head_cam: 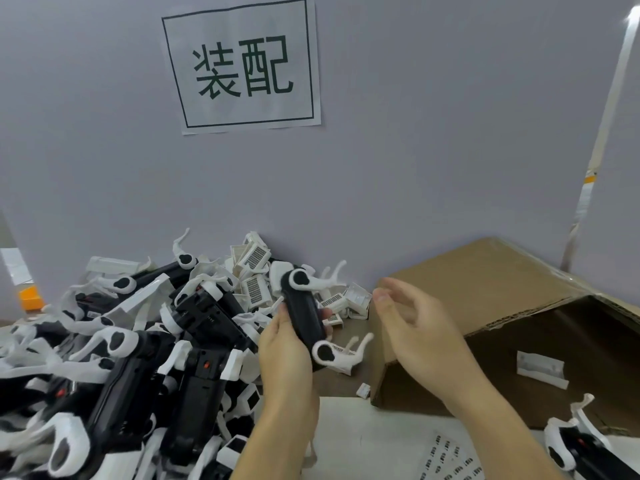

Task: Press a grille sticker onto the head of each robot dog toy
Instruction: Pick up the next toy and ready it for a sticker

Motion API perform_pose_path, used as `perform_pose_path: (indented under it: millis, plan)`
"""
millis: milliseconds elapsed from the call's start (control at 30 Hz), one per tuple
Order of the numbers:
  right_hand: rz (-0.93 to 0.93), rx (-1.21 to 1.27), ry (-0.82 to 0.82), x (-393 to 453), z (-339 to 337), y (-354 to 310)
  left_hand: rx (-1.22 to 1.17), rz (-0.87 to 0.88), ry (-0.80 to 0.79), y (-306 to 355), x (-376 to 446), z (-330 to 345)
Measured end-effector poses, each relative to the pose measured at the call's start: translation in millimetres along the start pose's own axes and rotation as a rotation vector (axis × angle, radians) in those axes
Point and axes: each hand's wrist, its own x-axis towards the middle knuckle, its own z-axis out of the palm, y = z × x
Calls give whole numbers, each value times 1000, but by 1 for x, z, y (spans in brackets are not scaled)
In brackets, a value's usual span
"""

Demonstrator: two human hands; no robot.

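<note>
Now keep left hand (287, 344) gripping the robot dog toy (306, 323) steady; bring empty, loosely spread right hand (412, 323) to sticker sheet (450, 459) at bench's near edge.

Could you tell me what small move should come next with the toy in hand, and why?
Probably bring the right hand down to the sticker sheet for a grille sticker: the left hand grips a robot dog toy, while the right hovers open and holds nothing.
</note>
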Motion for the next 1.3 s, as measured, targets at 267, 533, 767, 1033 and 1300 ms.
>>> perform_pose_path:
  millis: [267,533,767,1033,1300]
  plan:
    - [121,30,-35,1,-1,3,-307,-74,-271,4,-6,3]
    - [157,211,-428,-8,-6,-5,-207,-35,-355,6,-6,1]
    - [32,284,-371,-11,9,-6,-26,9,-364,11,-13,1]
    - [104,430,-410,-10,24,7,16,103,-270,3,-10,3]
    - [129,519,-456,-8,26,11,7,120,-261,3,-10,4]
